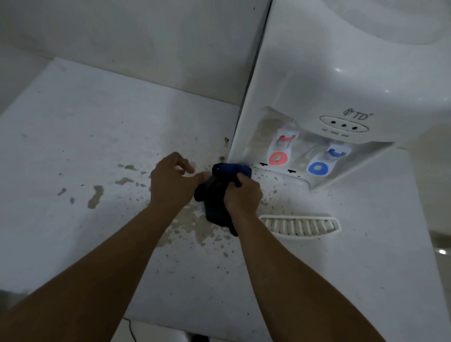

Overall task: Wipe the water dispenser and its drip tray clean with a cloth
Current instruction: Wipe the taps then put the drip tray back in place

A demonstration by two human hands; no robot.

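At frame centre my right hand [242, 194] grips the dark cloth [216, 196], my left hand [173, 184] pinching its edge, beside the water dispenser [337, 85] at upper right; drip tray [299, 226] lies on the stained worktop [92, 153].

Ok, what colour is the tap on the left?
Red tap, beside the blue tap; head view.

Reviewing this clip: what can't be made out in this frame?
- Head view: the surface under the dark blue cloth is covered by it and the right hand.
- Left hand fingertips blur where they meet the cloth; grip unclear.
- Water dispenser top is cut off by the frame edge.
- Labels under its three indicator lights are too small.
- Drip tray interior is hidden beneath its grille.
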